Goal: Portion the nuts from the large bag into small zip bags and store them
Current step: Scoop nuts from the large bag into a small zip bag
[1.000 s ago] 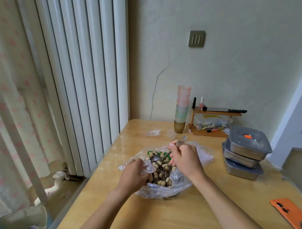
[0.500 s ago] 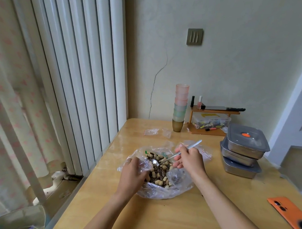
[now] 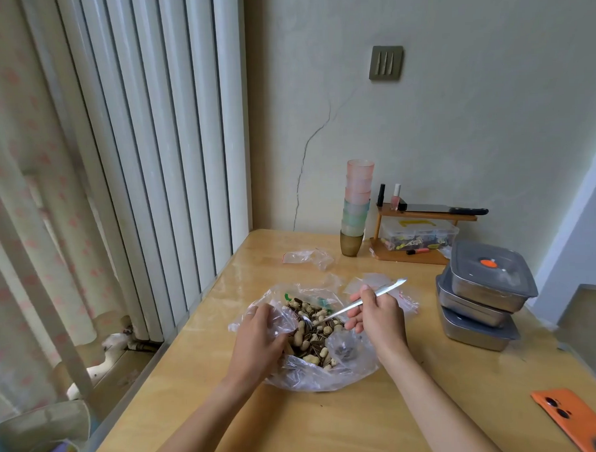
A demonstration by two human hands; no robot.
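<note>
A large clear plastic bag lies open on the wooden table, filled with peanuts and striped seeds. My left hand grips the bag's left rim and holds it open. My right hand holds a metal spoon by the handle, its bowl dipped into the nuts. Small empty zip bags lie behind: one farther back, another partly hidden behind my right hand.
Three stacked steel containers with grey lids stand at the right. A stack of plastic cups and a small wooden shelf sit against the wall. An orange phone lies at the near right corner. A radiator lines the left.
My right hand has tilted the spoon so its handle points up to the right and its bowl has gone down into the nuts. My left hand stays on the bag rim.
</note>
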